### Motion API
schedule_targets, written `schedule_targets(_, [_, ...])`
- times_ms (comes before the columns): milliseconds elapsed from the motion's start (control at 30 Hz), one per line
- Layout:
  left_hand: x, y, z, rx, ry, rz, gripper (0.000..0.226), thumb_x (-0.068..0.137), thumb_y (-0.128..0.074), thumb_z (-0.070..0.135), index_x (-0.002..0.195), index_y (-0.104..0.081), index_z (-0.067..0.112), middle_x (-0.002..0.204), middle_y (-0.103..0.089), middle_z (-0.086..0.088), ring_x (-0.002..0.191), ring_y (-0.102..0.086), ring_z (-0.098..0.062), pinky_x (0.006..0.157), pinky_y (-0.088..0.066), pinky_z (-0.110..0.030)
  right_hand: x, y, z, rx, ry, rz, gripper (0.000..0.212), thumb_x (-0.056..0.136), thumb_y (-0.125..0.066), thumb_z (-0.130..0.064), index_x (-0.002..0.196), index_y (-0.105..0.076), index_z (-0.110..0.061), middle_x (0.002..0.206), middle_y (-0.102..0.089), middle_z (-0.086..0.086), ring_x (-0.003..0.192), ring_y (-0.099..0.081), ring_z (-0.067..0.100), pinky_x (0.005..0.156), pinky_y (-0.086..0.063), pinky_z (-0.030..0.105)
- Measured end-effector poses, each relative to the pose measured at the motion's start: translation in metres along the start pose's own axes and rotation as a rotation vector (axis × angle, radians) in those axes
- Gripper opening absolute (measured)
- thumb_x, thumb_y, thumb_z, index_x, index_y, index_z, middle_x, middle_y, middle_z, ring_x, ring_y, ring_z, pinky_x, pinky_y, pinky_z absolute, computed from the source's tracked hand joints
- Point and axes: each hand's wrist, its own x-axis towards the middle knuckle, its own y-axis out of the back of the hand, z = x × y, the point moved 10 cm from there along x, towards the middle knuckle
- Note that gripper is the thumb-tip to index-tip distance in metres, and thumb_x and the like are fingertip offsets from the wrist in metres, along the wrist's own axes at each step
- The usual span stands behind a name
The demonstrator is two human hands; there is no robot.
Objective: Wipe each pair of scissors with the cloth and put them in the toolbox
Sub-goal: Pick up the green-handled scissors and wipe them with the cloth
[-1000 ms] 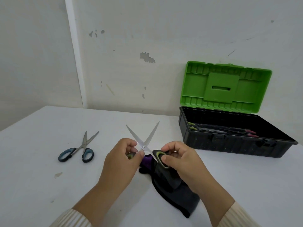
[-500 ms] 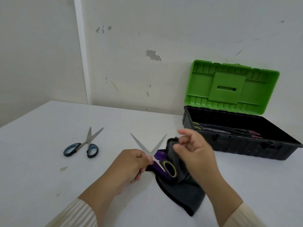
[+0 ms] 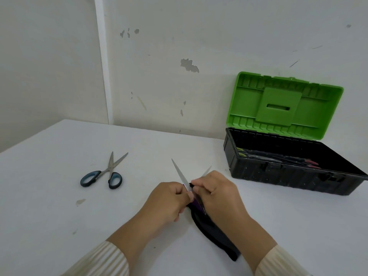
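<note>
Two hands are working mid-frame: left hand [image 3: 169, 200] gripping open scissors [image 3: 180, 174], right hand [image 3: 219, 192] pinching limp cloth [image 3: 215, 234] round the stiff, sharp blade; handles look safest to hold.

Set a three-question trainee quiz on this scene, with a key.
1. True or false: the toolbox has its green lid open.
2. Fill in: the blue-handled scissors lie on the table, to the ___ of the left hand.
3. What does the left hand grip? A: the blue-handled scissors. B: the open scissors. C: the green lid.
Key: 1 true; 2 left; 3 B.
</note>
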Motion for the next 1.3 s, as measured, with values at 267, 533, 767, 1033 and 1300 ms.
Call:
schedule_targets(267, [-0.001, 0.0, 0.003, 0.001, -0.007, -0.021, 0.039, 0.086, -0.063, 0.021, 0.051, -0.046, 0.015, 0.047, -0.046, 0.001, 0.035, -0.036, -0.011, 0.039, -0.027, -0.016, -0.001, -0.001, 0.002, 0.052, -0.038, -0.04, 0.012, 0.081, -0.063, -0.006, 0.08, -0.072, -0.014, 0.079, -0.068, 0.006, 0.076, -0.058, 0.011, 0.068, -0.048, 0.016])
schedule_targets(533, [-0.002, 0.0, 0.004, 0.014, -0.005, -0.021, 0.035, 0.086, -0.062, 0.02, 0.055, -0.048, 0.013, 0.047, -0.046, 0.001, 0.035, -0.036, -0.011, 0.039, -0.027, -0.016, -0.003, -0.006, 0.003, 0.051, -0.027, -0.024, 0.013, 0.081, -0.059, -0.013, 0.081, -0.072, -0.015, 0.078, -0.065, 0.004, 0.074, -0.058, 0.01, 0.068, -0.044, 0.013])
schedule_targets(767, [0.0, -0.003, 0.002, 0.068, -0.005, -0.049, 0.043, 0.086, -0.062, 0.025, 0.048, -0.044, 0.018, 0.055, -0.051, -0.005, 0.04, -0.041, -0.014, 0.041, -0.029, -0.017, -0.007, 0.067, 0.079, 0.3, -0.432, 0.417, 0.022, 0.084, -0.061, -0.015, 0.077, -0.064, -0.036, 0.089, -0.066, -0.009, 0.09, -0.06, 0.008, 0.083, -0.042, 0.015])
schedule_targets(1033, [-0.003, 0.003, 0.003, 0.05, -0.001, -0.042, 0.035, 0.087, -0.063, 0.021, 0.055, -0.049, 0.012, 0.045, -0.045, 0.001, 0.036, -0.036, -0.013, 0.041, -0.028, -0.018, -0.002, -0.003, 0.009, 0.076, 0.0, 0.026, 0.013, 0.081, -0.061, -0.011, 0.082, -0.071, -0.019, 0.077, -0.059, -0.009, 0.076, -0.053, 0.002, 0.074, -0.037, 0.002])
schedule_targets(1300, [-0.002, 0.007, 0.0, -0.008, 0.048, -0.04, 0.045, 0.088, -0.062, 0.023, 0.044, -0.053, 0.023, 0.055, -0.053, -0.004, 0.037, -0.039, -0.013, 0.04, -0.028, -0.019, 0.001, 0.045, 0.073, 0.334, -0.393, 0.127, 0.028, 0.08, -0.059, -0.001, 0.077, -0.07, -0.026, 0.092, -0.062, -0.004, 0.089, -0.057, 0.001, 0.085, -0.042, 0.015])
